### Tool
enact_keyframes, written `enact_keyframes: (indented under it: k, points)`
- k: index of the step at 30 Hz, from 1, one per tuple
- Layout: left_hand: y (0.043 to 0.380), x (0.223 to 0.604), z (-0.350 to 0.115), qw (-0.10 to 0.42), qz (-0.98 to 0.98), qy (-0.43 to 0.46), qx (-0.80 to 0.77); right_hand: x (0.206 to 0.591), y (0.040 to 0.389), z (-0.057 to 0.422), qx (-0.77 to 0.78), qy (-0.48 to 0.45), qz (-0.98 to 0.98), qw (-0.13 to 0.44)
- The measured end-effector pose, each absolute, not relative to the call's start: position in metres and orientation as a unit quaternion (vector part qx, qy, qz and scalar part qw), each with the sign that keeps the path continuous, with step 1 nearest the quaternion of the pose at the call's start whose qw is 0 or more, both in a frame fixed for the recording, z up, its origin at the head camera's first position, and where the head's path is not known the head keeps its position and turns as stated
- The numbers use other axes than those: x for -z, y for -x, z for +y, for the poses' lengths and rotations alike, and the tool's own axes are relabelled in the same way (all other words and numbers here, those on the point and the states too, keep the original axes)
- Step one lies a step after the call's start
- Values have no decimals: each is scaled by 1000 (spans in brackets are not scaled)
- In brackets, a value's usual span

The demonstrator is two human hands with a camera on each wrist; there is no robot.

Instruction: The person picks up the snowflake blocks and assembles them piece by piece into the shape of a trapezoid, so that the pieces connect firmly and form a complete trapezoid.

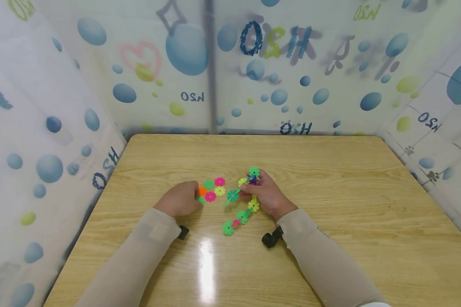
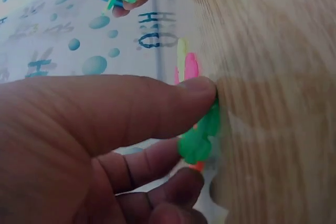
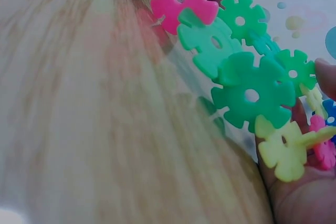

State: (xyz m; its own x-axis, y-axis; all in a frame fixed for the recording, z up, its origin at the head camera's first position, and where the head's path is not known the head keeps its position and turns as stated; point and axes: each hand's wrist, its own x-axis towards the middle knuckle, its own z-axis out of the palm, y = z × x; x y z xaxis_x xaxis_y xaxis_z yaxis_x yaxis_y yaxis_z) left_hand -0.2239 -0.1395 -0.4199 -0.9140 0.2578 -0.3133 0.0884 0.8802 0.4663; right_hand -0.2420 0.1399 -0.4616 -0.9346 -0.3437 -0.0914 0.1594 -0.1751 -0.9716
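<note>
My left hand (image 1: pixel 179 199) pinches the edge of a flat cluster of interlocking plastic snowflake discs (image 1: pixel 210 196) in pink, green, yellow and orange. In the left wrist view, its thumb lies along a green disc (image 2: pixel 195 146), low over the wood. To the right, my right hand (image 1: pixel 270 196) holds a branching chain of similar discs (image 1: pixel 242 217), mostly green and yellow with some pink and blue. One arm of that chain slopes down toward me, ending in a green disc (image 1: pixel 228 228). A gap separates the two assemblies in the head view. Parts of the chain are hidden by the fingers.
Both hands are over a light wooden table (image 1: pixel 330 170) with a bright reflection near its front. Patterned curtain-like walls (image 1: pixel 253 102) stand behind it and at both sides. A small black device (image 1: pixel 272 237) sits at the right wrist, another (image 1: pixel 183 232) at the left.
</note>
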Motion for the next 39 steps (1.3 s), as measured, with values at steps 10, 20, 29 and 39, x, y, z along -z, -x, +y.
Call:
enact_keyframes:
  k: [10, 20, 29, 39]
  points:
    - [226, 427, -134, 218, 895, -177, -347, 465, 244, 141, 759, 76, 627, 161]
    - [220, 429, -123, 237, 854, -235, -399, 467, 245, 140, 758, 73, 629, 158]
    - [218, 432, -116, 227, 845, -240, -421, 466, 246, 139, 757, 70, 629, 159]
    - [218, 432, -116, 225, 842, -238, -428, 466, 244, 139, 764, 62, 621, 162]
